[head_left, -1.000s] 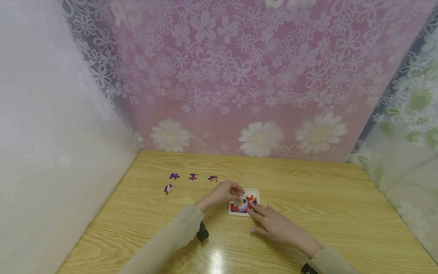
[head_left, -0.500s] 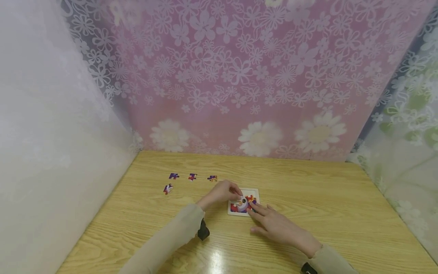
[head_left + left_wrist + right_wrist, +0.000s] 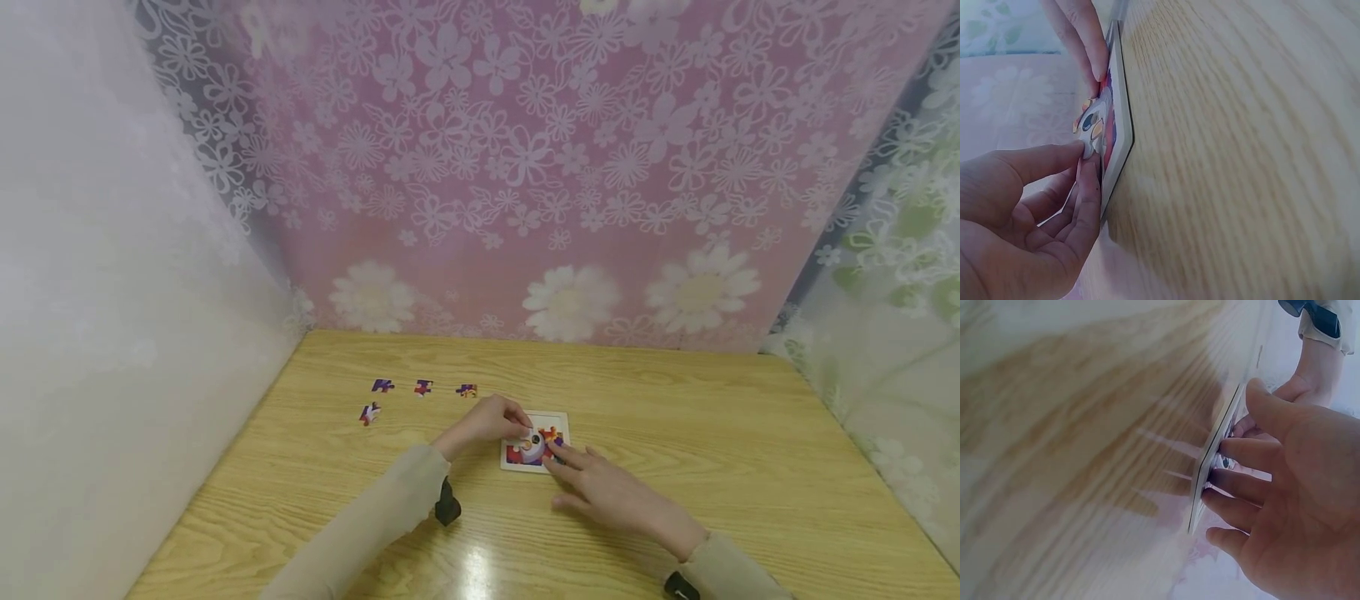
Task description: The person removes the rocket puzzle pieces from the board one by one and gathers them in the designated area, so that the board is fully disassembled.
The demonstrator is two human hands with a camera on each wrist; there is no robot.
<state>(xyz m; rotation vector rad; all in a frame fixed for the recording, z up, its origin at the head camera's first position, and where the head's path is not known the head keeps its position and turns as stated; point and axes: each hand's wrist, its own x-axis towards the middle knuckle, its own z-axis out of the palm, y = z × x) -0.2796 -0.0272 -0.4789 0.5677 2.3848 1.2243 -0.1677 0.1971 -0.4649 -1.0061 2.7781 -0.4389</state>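
Pink floral sheeting is hung behind a wood-grained table. By the left hand, a white puzzle piece is pinched between thumb and curled fingers, over the left part of a shallow puzzle frame; whether it is fully seated cannot be told. By the right hand, nothing is gripped: its fingers are held nearly straight and a little apart, with the tips laid at the frame's right side. Inside, a partly assembled picture is shown in white, red, purple and orange, with a dark eye; the upper part is left bare and pale.

Farther out, beyond the left hand, three loose pieces are laid in a row: a purple one, a red-and-purple one and an orange-patterned one. A red-and-white one is set just nearer the person.

Little has been changed over the last second: the left fingers have been drawn in slightly, and no loose piece has been moved. Fitting of the pinched piece is therefore judged unfinished.
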